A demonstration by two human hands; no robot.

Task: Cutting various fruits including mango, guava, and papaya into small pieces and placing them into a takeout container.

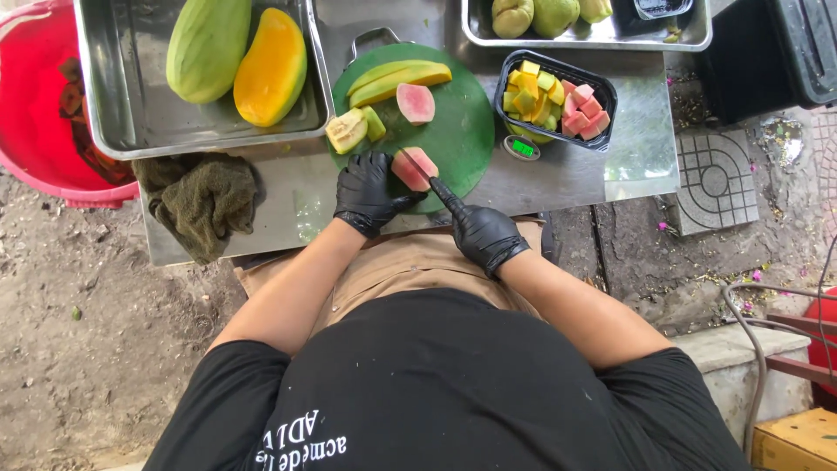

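Outdoor spot, bare dirt ground with patterned paving slabs to the right; brushed steel bench point(288, 205) carries everything.

Left hand point(368, 192), black glossy glove, fingers curled down and pressing on a pink-fleshed guava half point(413, 166), pinning it at the near edge of a round green cutting board point(458, 131). Right hand point(478, 228), same glove, closed around a knife handle with index finger stretched forward along the spine; the blade itself is hard to make out, it seems to meet the guava half from the right.

Farther on the board: a second guava half point(416, 102), cut face up; two pale cream wedges with green skin point(353, 129) at the left edge; long yellow mango slices point(397, 80) at the far edge.

Right of the board: black plastic tray point(602, 96) packed with yellow and pink fruit cubes, sitting on a small scale with a green display point(522, 148).

Far left: steel pan point(105, 113) holding one whole green mango and one peeled orange one. Near it, a crumpled olive towel point(202, 199). Red plastic tub point(35, 105) off the bench to the left. Far right: another steel pan point(610, 37) with green fruit.
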